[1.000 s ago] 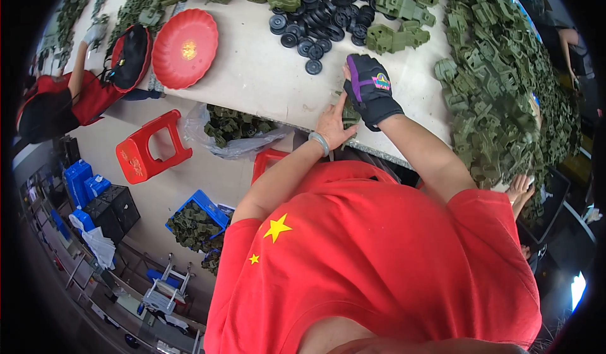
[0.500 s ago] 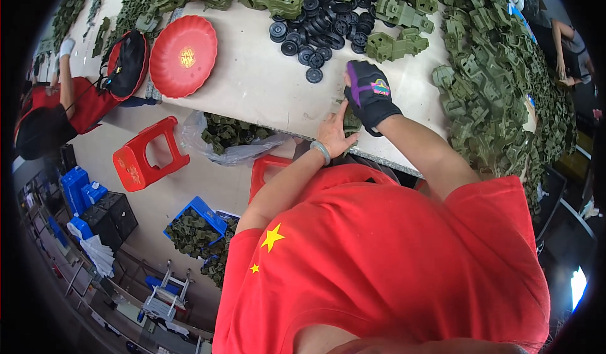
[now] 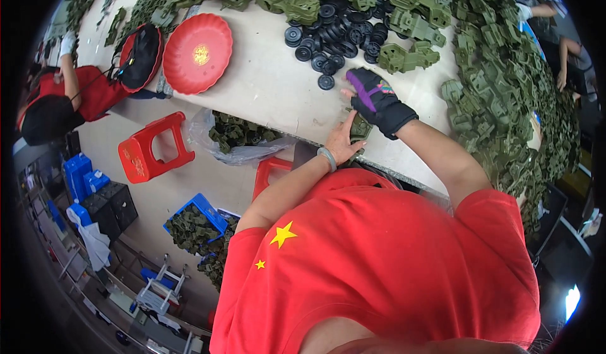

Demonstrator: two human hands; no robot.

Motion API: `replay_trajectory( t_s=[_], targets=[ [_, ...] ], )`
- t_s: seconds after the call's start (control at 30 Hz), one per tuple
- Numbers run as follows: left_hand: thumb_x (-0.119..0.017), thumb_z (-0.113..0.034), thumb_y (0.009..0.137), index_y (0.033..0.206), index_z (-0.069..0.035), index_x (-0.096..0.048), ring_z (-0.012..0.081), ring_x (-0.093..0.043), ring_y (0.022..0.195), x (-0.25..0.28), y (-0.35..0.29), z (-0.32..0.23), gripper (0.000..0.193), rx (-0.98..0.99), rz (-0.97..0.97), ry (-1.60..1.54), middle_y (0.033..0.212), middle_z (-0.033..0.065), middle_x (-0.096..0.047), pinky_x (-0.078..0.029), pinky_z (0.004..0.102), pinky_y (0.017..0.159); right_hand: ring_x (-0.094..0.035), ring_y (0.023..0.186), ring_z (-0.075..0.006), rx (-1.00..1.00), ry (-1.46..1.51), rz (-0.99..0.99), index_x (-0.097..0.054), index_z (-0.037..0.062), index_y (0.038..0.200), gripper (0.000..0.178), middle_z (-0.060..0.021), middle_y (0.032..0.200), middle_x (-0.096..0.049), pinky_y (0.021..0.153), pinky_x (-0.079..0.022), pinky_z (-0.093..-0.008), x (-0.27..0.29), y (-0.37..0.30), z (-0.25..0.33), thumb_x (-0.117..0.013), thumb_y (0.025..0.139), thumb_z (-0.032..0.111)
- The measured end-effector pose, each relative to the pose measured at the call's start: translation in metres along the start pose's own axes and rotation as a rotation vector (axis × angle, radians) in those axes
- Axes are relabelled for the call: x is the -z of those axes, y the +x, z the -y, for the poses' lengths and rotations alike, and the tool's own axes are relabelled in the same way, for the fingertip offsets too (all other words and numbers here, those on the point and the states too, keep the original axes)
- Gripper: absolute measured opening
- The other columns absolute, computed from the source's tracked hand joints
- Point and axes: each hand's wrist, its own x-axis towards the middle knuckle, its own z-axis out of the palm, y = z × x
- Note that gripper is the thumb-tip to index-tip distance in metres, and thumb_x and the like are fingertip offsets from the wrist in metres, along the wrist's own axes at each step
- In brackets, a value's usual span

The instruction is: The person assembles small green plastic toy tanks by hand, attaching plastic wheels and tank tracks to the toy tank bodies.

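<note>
A green plastic part point(image 3: 360, 128) lies at the table's near edge, partly covered by my hands. My left hand point(image 3: 341, 142), bare with a pale bangle at the wrist, has its index finger along one side of the part and its thumb on the other. Over the part's far side is my right hand point(image 3: 379, 103), in a black and purple half-finger glove. Its fingers are curled, and whatever lies under them is hidden. Just beyond, a loose black toy wheel point(image 3: 326, 82) sits before a heap of black wheels point(image 3: 338, 35).
Olive-green plastic parts point(image 3: 486, 95) are heaped along the right, with more point(image 3: 290, 3) at the back. A red scalloped tray point(image 3: 197, 54) sits left on the table. Below stand a red stool point(image 3: 148, 152) and a blue crate point(image 3: 205, 212). Another person point(image 3: 82, 95) works at far left.
The whole picture has shifted slightly, with table things sitting a little further right and lower. Both hands stay near the same spot at the table edge; the right fingers have shifted slightly nearer.
</note>
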Motion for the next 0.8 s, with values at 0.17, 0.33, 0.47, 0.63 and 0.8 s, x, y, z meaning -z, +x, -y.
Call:
replay_trajectory(
  t_s=[0.17,0.33,0.47,0.63,0.8],
  targets=[
    [-0.087,-0.018,0.079,0.166,-0.019,-0.024,0.0458,-0.061,0.119,0.017,-0.03,-0.003,0.107,0.019,-0.174,-0.075,0.132,0.0285,-0.06,-0.048,0.0513,0.105,-0.067,0.1,-0.0435,0.015,-0.023,0.038,-0.066,0.0045,0.119,0.035,-0.0214,0.108,-0.07,0.087,-0.053,-0.0512,-0.001,0.06,0.002,-0.071,0.09,0.024],
    [-0.082,-0.008,0.082,0.164,-0.012,-0.026,0.0392,-0.06,0.126,0.048,-0.054,-0.014,0.099,0.252,-0.492,-0.24,0.143,0.0261,-0.056,-0.049,0.0449,0.107,-0.067,0.098,-0.0428,0.032,-0.138,0.107,-0.067,0.0057,0.116,0.034,-0.02,0.104,-0.07,0.086,-0.053,-0.052,-0.007,0.062,-0.001,-0.072,0.085,0.019],
    [-0.077,-0.007,0.088,0.166,-0.012,-0.009,0.028,-0.064,0.109,0.041,-0.029,0.009,0.104,0.17,-0.709,-0.254,0.123,0.0191,-0.06,-0.053,0.04,0.094,-0.066,0.098,-0.0418,-0.005,-0.191,0.126,-0.067,0.0066,0.113,0.032,-0.0195,0.103,-0.069,0.086,-0.052,-0.0517,-0.004,0.053,0.007,-0.073,0.083,0.017],
    [-0.074,0.0,0.088,0.166,-0.014,0.002,0.0335,-0.057,0.121,0.021,-0.014,-0.022,0.11,0.282,-0.519,-0.617,0.138,0.0229,-0.05,-0.048,0.041,0.106,-0.065,0.1,-0.0377,-0.035,-0.177,0.12,-0.069,0.0113,0.111,0.031,-0.0152,0.104,-0.068,0.088,-0.049,-0.0502,0.028,-0.026,-0.017,-0.072,0.08,0.016],
    [-0.079,-0.003,0.072,0.16,-0.001,-0.025,0.0425,-0.044,0.135,0.031,-0.043,-0.003,0.104,0.205,-0.503,0.02,0.14,0.0257,-0.046,-0.035,0.0518,0.117,-0.065,0.105,-0.0353,-0.083,-0.232,0.359,-0.065,0.0133,0.123,0.047,-0.0138,0.108,-0.068,0.091,-0.05,-0.0485,0.029,-0.093,-0.032,-0.076,0.078,0.018]
  ],
)
